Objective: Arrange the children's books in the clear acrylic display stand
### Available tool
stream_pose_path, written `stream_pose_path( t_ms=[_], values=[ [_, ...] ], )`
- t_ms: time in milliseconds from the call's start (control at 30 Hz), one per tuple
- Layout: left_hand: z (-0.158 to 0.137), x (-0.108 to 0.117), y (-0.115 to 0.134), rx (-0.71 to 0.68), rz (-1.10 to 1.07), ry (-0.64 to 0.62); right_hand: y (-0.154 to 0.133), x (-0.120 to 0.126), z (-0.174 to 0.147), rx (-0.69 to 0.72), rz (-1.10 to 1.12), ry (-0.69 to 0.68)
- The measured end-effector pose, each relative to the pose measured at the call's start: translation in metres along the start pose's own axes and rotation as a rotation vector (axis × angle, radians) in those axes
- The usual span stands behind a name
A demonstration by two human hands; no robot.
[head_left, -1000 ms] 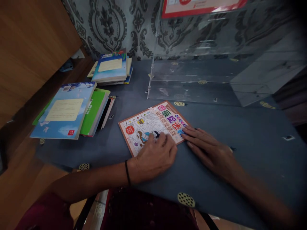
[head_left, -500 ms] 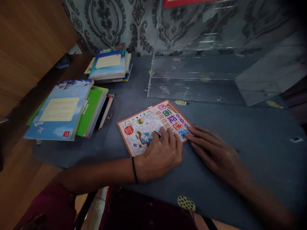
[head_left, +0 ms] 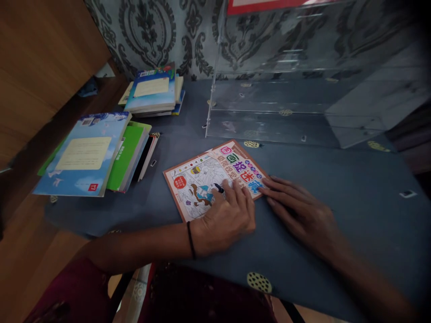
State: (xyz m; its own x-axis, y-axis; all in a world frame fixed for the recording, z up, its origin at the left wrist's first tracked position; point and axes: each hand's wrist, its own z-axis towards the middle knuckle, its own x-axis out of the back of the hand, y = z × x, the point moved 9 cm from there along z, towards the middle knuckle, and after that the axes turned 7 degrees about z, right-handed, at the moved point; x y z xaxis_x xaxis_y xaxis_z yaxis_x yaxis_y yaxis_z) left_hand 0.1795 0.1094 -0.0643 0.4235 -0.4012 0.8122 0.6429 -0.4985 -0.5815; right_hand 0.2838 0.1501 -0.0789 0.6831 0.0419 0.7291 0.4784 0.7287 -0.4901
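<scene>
A thin book [head_left: 198, 170] lies flat on the blue-covered table [head_left: 357, 197], near the middle, set at a slant. Its cover has a brown border, large coloured characters towards the right and a partly coloured line drawing towards the left.

The left hand [head_left: 227, 220], with a black band [head_left: 191, 240] at the wrist, rests over the book's near edge, its fingers bent and slightly spread on the cover; it is not clamped on anything. The right hand [head_left: 303, 208] is loosely extended, fingers side by side, the tips touching the book's right corner. The two hands are near each other but apart.

To the left, well apart from the book, a near stack of books [head_left: 85, 154] has a light-blue one on top and a green one showing beneath. A smaller far stack [head_left: 151, 94] stands behind it. A clear plastic rack [head_left: 269, 113] stands at the far right, before a patterned wall [head_left: 148, 31]. Part of a red-edged item [head_left: 279, 4] shows high in the rack.
</scene>
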Motion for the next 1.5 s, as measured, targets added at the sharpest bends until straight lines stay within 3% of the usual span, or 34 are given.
stream_pose_path(
  t_ms=[467,733,933,1200,1367,1500],
  values=[
    [-0.001,-0.003,0.005,0.031,-0.045,0.029,0.003,0.016,0.001,-0.136,0.141,0.099],
    [0.005,0.001,-0.004,-0.044,-0.215,-0.12,0.023,0.021,-0.007,-0.374,0.31,0.195],
    [0.009,-0.01,-0.033,-0.014,-0.515,-0.303,0.039,0.006,-0.017,-0.618,0.782,0.251],
    [0.012,-0.023,-0.068,0.223,-0.737,-0.22,0.03,-0.026,-0.012,-0.707,1.287,0.076],
    [0.012,-0.014,-0.062,0.195,-0.726,-0.19,0.014,-0.029,-0.003,-0.682,1.449,-0.043],
    [0.01,-0.009,-0.049,0.134,-0.618,-0.162,0.013,-0.028,-0.002,-0.701,1.502,-0.029]
  ],
)
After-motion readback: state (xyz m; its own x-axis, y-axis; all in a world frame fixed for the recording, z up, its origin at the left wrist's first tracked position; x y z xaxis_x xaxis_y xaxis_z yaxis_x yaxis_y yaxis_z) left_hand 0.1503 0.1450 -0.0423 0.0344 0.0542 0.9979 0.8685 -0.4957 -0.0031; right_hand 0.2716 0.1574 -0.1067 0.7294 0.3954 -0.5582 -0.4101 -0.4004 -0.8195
